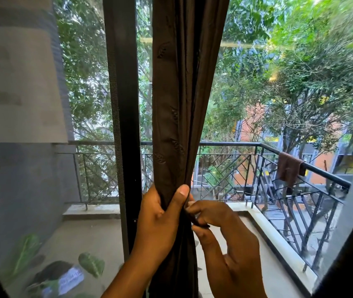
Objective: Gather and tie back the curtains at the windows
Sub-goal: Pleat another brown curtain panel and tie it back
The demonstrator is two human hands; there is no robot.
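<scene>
**Curtain gathered, tie not yet secured**

Both of my hands sit lowest and nearest in view, working at the same bunch of fabric. My left hand [160,214] is wrapped round the dark brown curtain [177,104], thumb pressed across the front of the folds, holding them in a tight column. My right hand [225,235] is just beside it at the curtain's right edge, fingertips pinching a thin dark strip that I judge to be the tie-back or the curtain's own hem; I cannot tell which.

Progress, as I judge it: gathering is done for this panel. The fabric hangs as one narrow bundle in front of the glass, next to the black window frame [122,104], and the pane to its right is uncovered. No finished knot or loop shows, so tying is left to do. A second dark edge at the lower right corner may be another curtain; its state cannot be confirmed.

Containers: none is plainly in view. Beyond the glass, large green leaves [91,264] lie at the balcony floor's lower left, any pot unclear. A brown cloth [289,168] hangs over the balcony railing [225,144].
</scene>
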